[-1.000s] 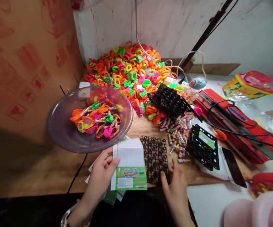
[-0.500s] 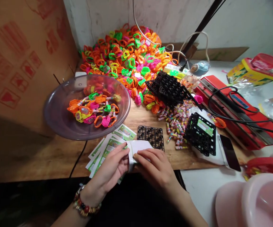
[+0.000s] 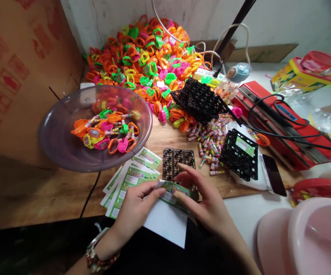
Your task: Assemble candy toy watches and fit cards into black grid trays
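Note:
A printed green-and-white sheet (image 3: 168,221), part folded over, is held between my two hands at the table's front edge. My left hand (image 3: 138,202) pinches its left side with thumb and fingers. On the right side, my right hand (image 3: 201,194) grips the folded green strip with its thumb, the other fingers bent behind and above it. Several similar printed sheets (image 3: 128,179) lie fanned out just left of my hands. Directly beyond my right hand is a black plastic grid tray (image 3: 178,158), partly covered by the fingers.
A clear purplish basin (image 3: 53,141) holds toy watches at left. Behind it rises a heap of toy watches (image 3: 142,65). Small candy tubes (image 3: 211,141), black grids (image 3: 241,160), a phone (image 3: 274,175) and a red sealing machine (image 3: 286,126) lie to the right, near a pink tub (image 3: 277,236).
The sheet has turned in my hands: its white back and a green printed strip now show, and its white part hangs down toward me. My right hand has shifted slightly right, its fingers raised.

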The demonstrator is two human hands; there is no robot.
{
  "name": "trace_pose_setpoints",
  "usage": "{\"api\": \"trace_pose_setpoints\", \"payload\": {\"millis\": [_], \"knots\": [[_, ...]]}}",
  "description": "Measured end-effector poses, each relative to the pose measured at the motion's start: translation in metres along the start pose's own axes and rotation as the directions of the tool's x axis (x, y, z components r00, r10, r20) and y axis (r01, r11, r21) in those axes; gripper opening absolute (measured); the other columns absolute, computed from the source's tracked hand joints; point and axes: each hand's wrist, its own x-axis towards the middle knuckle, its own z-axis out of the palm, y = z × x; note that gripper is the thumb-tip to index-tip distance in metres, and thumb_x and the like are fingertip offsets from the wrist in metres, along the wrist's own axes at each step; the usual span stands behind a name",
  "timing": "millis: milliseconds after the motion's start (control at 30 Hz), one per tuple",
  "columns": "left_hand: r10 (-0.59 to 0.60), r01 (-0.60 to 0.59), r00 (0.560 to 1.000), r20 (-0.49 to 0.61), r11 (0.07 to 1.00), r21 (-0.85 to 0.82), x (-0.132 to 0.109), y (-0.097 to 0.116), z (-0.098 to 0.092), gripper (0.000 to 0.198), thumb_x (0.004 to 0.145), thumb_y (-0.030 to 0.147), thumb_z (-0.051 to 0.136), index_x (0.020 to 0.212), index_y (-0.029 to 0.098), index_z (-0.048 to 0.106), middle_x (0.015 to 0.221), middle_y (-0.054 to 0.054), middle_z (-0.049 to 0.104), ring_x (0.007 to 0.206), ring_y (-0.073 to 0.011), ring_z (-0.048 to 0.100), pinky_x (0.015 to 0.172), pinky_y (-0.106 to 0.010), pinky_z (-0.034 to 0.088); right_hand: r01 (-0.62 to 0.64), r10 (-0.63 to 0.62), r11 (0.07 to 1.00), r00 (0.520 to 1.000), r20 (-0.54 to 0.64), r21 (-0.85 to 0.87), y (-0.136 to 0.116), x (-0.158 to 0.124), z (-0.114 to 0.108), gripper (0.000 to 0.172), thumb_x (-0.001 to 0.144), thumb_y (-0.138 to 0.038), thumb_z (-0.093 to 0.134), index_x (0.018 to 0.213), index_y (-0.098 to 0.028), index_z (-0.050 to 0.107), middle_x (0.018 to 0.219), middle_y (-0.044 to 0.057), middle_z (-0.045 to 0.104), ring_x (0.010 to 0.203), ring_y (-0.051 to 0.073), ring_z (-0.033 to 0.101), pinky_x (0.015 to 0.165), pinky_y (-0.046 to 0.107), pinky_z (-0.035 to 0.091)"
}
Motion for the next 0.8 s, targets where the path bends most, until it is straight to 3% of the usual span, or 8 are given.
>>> {"api": "trace_pose_setpoints", "payload": {"millis": [67, 167, 367, 433, 567, 667, 733, 800], "knots": [[-0.060, 0.053, 0.994, -0.088, 0.995, -0.085, 0.005, -0.002, 0.005, 0.026, 0.077, 0.041, 0.066, 0.081, 0.017, 0.075, 0.063, -0.002, 0.065, 0.056, -0.0137, 0.054, 0.052, -0.023, 0.041, -0.160, 0.169, 0.968, 0.985, -0.029, 0.191, 0.006, -0.001, 0.000, 0.051, 0.076, -0.027, 0.072, 0.125, -0.025, 0.056, 0.089, 0.002, 0.067, 0.080, 0.015, 0.065, 0.070, 0.027, 0.055], [-0.074, 0.060, 0.988, -0.139, 0.993, -0.100, 0.011, -0.007, 0.011, 0.029, 0.074, 0.044, 0.068, 0.074, 0.015, 0.071, 0.059, 0.000, 0.060, 0.052, -0.0106, 0.046, 0.047, -0.021, 0.034, -0.299, 0.348, 0.877, 0.935, -0.068, 0.375, 0.012, -0.003, 0.001, 0.047, 0.073, -0.031, 0.076, 0.117, -0.022, 0.061, 0.074, -0.002, 0.065, 0.067, 0.012, 0.063, 0.060, 0.024, 0.054], [-0.074, 0.073, 0.980, -0.183, 0.997, -0.010, 0.015, -0.019, 0.020, 0.039, 0.077, 0.051, 0.063, 0.060, 0.016, 0.059, 0.053, 0.002, 0.049, 0.052, -0.0101, 0.041, 0.046, -0.021, 0.031, -0.337, 0.432, 0.862, 0.880, -0.199, 0.379, 0.012, -0.003, 0.001, 0.048, 0.077, -0.038, 0.072, 0.122, -0.022, 0.061, 0.062, -0.004, 0.063, 0.056, 0.010, 0.056, 0.053, 0.022, 0.048], [-0.052, 0.057, 0.974, -0.220, 0.998, 0.013, 0.016, -0.023, 0.024, 0.041, 0.079, 0.051, 0.061, 0.058, 0.016, 0.056, 0.053, 0.003, 0.046, 0.052, -0.0096, 0.039, 0.046, -0.021, 0.030, -0.351, 0.462, 0.832, 0.867, -0.186, 0.429, 0.015, -0.004, 0.003, 0.054, 0.076, -0.040, 0.073, 0.125, -0.023, 0.059, 0.070, -0.001, 0.068, 0.063, 0.012, 0.062, 0.058, 0.024, 0.052], [-0.027, 0.039, 0.956, -0.292, 0.999, 0.036, 0.020, -0.027, 0.029, 0.045, 0.081, 0.051, 0.059, 0.054, 0.017, 0.048, 0.050, 0.005, 0.038, 0.048, -0.0080, 0.034, 0.045, -0.021, 0.028, -0.432, 0.527, 0.696, 0.850, -0.001, 0.574, 0.022, -0.010, 0.010, 0.053, 0.066, -0.039, 0.082, 0.114, -0.022, 0.066, 0.101, 0.007, 0.073, 0.087, 0.022, 0.069, 0.078, 0.036, 0.057], [-0.082, 0.067, 0.980, -0.184, 0.994, -0.086, 0.024, -0.025, 0.030, 0.033, 0.078, 0.048, 0.065, 0.070, 0.016, 0.060, 0.056, 0.003, 0.052, 0.053, -0.0096, 0.046, 0.049, -0.020, 0.036, -0.469, 0.573, 0.659, 0.820, 0.012, 0.588, 0.025, -0.014, 0.013, 0.036, 0.070, -0.042, 0.078, 0.097, -0.020, 0.072, 0.093, 0.006, 0.075, 0.083, 0.022, 0.069, 0.077, 0.037, 0.057], [-0.131, 0.108, 0.989, -0.076, 0.962, -0.249, 0.026, -0.022, 0.031, 0.033, 0.076, 0.044, 0.069, 0.094, 0.016, 0.065, 0.069, 0.000, 0.064, 0.062, -0.0127, 0.057, 0.058, -0.022, 0.045, -0.484, 0.586, 0.679, 0.811, -0.010, 0.551, 0.024, -0.014, 0.012, 0.033, 0.071, -0.045, 0.077, 0.091, -0.019, 0.074, 0.088, 0.005, 0.075, 0.077, 0.021, 0.069, 0.072, 0.033, 0.056], [-0.160, 0.133, 0.986, -0.046, 0.924, -0.358, 0.027, -0.021, 0.033, 0.035, 0.075, 0.040, 0.071, 0.099, 0.016, 0.065, 0.073, -0.001, 0.068, 0.065, -0.0139, 0.061, 0.063, -0.024, 0.049, -0.487, 0.589, 0.709, 0.807, -0.048, 0.510, 0.023, -0.013, 0.012, 0.032, 0.073, -0.047, 0.075, 0.087, -0.018, 0.074, 0.084, 0.005, 0.075, 0.072, 0.020, 0.068, 0.066, 0.030, 0.055]]}}
